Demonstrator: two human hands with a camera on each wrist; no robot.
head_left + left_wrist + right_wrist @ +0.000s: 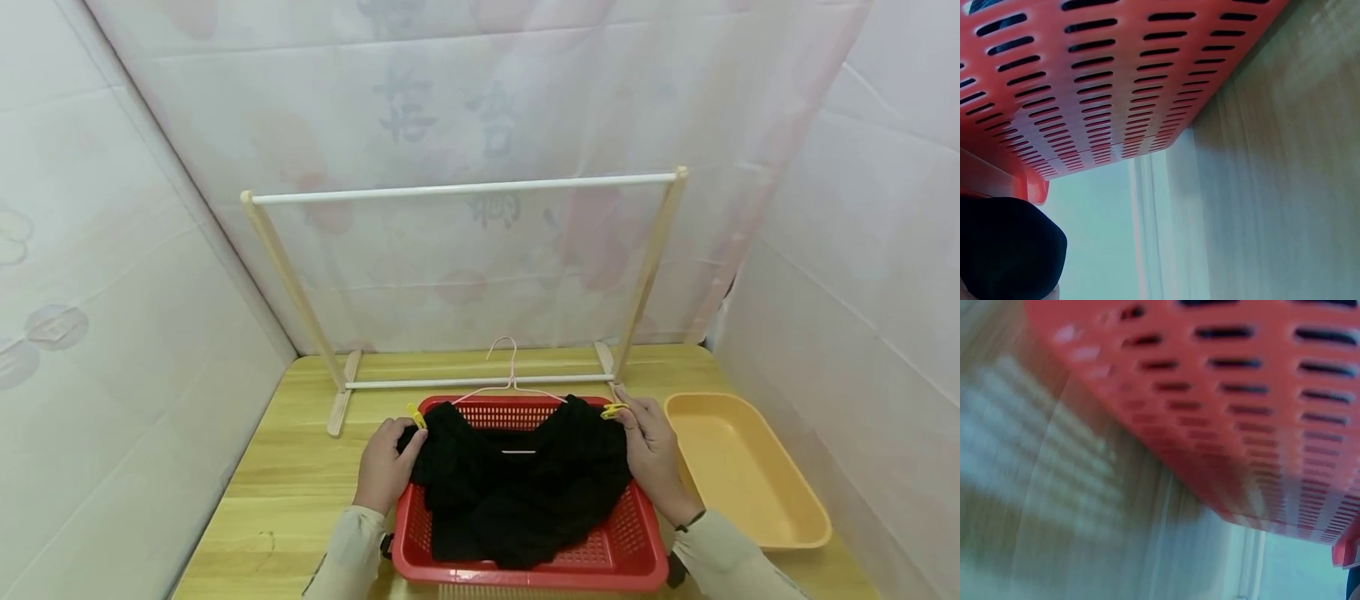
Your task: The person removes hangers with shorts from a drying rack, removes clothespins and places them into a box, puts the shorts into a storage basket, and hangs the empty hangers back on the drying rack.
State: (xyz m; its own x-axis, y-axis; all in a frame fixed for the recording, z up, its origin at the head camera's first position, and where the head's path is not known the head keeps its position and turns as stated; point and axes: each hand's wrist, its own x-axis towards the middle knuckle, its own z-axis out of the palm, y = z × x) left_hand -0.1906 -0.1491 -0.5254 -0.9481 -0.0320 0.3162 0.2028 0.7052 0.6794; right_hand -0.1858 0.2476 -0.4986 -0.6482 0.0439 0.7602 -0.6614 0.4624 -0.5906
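A black garment hangs on a pale pink wire hanger and lies over a red basket. My left hand pinches the garment's left shoulder between thumb and fingers, beside a yellow clothespin there. At the right shoulder, my right hand pinches another yellow clothespin between thumb and forefinger. Whether this clothespin bites the cloth, I cannot tell. Both wrist views mostly show the slotted basket wall from outside; the fingers' grip is hidden there.
Behind the basket stands a drying rack with a white top bar and wooden posts. A yellow-orange tray lies right of the basket on the wooden table. Printed sheets enclose the back and sides.
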